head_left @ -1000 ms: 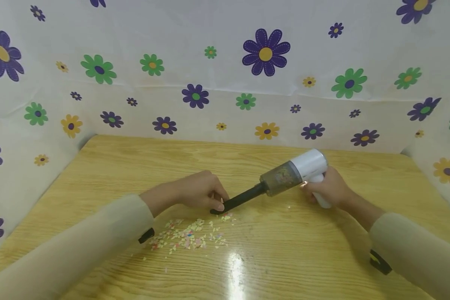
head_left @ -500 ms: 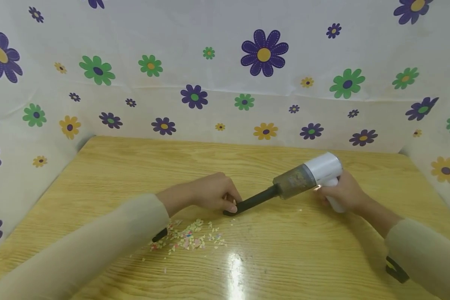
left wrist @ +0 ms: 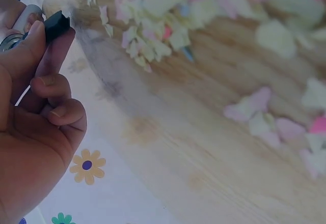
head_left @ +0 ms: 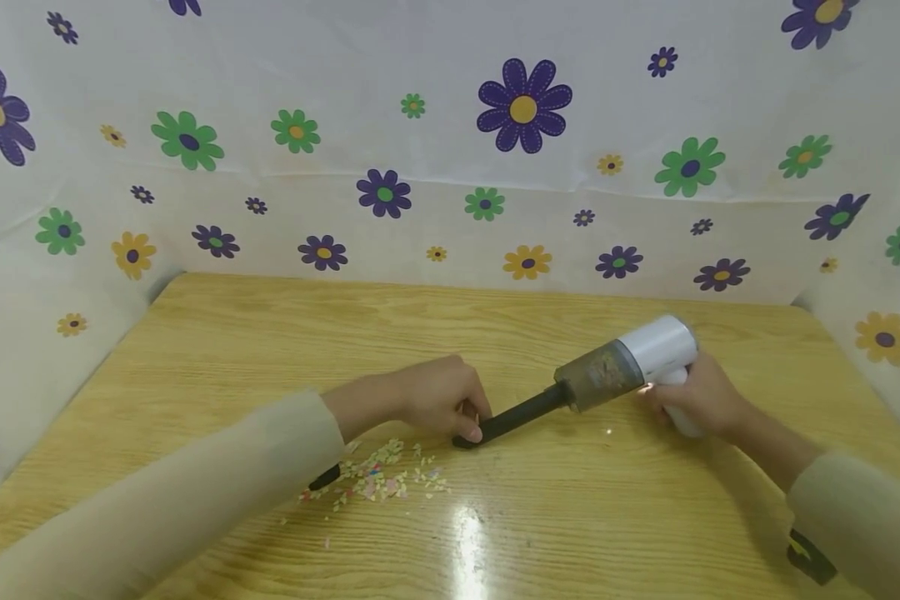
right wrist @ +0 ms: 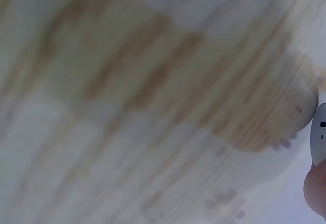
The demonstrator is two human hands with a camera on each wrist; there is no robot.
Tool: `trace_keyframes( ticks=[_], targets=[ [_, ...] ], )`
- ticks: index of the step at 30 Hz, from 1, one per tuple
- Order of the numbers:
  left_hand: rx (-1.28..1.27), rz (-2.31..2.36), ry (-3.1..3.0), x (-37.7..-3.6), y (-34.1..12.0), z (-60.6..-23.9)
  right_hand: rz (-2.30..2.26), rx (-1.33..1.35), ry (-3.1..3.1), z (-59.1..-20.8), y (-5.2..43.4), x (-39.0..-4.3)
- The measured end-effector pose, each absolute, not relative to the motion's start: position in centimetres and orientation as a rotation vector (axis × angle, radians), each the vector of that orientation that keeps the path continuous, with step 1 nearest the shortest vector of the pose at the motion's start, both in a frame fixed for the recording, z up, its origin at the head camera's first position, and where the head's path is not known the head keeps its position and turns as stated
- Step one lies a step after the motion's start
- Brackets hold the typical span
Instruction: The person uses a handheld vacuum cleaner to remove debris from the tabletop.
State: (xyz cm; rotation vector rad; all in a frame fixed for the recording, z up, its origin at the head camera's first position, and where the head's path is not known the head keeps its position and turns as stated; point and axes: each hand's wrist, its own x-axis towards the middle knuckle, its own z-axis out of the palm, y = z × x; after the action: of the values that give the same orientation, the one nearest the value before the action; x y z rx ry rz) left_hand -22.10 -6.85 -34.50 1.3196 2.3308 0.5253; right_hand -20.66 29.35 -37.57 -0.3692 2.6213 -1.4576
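handheld vac (head_left: 630, 364) gripped by right hand (head_left: 693, 400), shifted right vs 1 s ago; left hand (head_left: 438, 398) pinching black nozzle tip (head_left: 468, 439), gone along w/ it. tip now clear of paper scraps (head_left: 375, 479), up-right of pile; pile mostly unswept

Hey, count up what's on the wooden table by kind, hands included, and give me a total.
Hands: 2, the left hand pinching the black nozzle and the right hand holding the handle.
Handheld vacuums: 1, white handheld vacuum.
Piles of paper scraps: 1, paper scraps near the left hand, on the table.
Total: 4.
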Motion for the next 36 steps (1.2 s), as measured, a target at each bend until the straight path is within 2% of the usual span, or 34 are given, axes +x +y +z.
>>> trace_keyframes(
  ticks=[11, 26, 36],
  targets=[
    [1.345, 0.503, 2.300, -21.2, -8.1, -34.3, -1.558, -0.498, 2.517, -37.8, 28.1, -20.1],
    [1.235, 0.587, 2.250, -20.3, -9.4, -34.4, -1.498, -0.494, 2.537, -37.6, 26.6, -19.8],
    [1.292, 0.577, 2.297, -20.7, -9.9, -34.3, -1.473, -0.472, 2.563, -37.7, 26.1, -19.8]
  ],
)
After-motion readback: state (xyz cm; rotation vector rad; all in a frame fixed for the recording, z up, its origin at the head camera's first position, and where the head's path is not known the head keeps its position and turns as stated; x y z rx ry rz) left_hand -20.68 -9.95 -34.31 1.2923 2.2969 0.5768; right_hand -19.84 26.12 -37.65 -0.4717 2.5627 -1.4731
